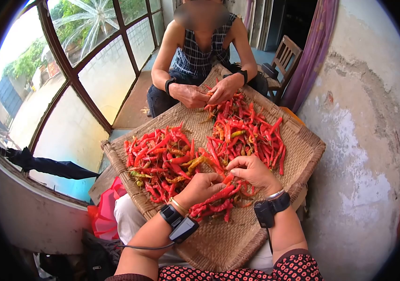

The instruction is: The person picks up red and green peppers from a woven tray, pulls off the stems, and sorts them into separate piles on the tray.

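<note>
My left hand (203,188) is closed, its fingers pinched at one end of a red chili pepper (228,179). From the other side, the thumb and forefinger of my right hand (254,174) pinch the same pepper. Below both hands lies a woven basket tray (223,241) with several heaps of chilies. A small heap of red chilies (214,206) sits just under my hands. To the left is a mixed heap (160,150) of red, orange and greenish peppers, and a larger red heap (251,129) lies at the far right.
Across the tray a co-worker (204,51) sits with both hands (204,95) together over the far heap. A dark folded umbrella (52,164) and red plastic bag (108,210) are at left. A wooden chair (286,58) stands behind, beside a purple curtain (310,61) and worn wall (350,140).
</note>
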`<state>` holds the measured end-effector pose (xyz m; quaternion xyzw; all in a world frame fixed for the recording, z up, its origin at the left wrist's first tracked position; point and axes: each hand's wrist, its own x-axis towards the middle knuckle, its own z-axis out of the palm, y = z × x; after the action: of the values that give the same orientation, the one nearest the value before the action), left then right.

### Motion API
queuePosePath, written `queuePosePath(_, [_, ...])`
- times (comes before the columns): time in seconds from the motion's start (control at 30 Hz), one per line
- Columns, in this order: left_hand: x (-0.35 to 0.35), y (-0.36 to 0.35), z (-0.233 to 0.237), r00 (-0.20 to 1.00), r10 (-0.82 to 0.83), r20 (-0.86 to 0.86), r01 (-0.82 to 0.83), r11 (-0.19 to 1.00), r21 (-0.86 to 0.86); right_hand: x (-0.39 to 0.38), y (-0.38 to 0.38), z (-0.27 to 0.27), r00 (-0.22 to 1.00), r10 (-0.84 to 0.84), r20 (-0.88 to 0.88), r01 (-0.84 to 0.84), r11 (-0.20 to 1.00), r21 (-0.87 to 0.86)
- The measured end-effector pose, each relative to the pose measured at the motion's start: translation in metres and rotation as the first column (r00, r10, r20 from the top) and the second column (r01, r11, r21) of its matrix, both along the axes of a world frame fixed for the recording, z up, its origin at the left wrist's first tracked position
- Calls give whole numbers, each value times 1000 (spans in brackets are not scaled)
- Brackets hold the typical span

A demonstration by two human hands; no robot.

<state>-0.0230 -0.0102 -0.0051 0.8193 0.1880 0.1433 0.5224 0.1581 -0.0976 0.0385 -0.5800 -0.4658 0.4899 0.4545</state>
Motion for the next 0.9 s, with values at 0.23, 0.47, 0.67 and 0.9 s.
queuePosePath(0.23, [1, -4, 9, 995, 101, -23, -103, 991, -85, -4, 3, -2, 967, -53, -250, 52, 999, -8])
queuePosePath(0.47, [1, 4, -5, 933, 352, 82, -359, 926, 117, 13, 7, -5, 971, -194, 140, 204, 977, -64])
queuePosePath(0.67, [-5, 9, -12, 955, 257, -152, -163, 875, 456, 16, 9, -1, 681, -538, -496, 650, 757, 71])
queuePosePath(0.9, [0, 2, -17, 977, 37, -208, 63, 891, 450, 16, 15, -42, 751, 98, 652, -57, 995, -84])
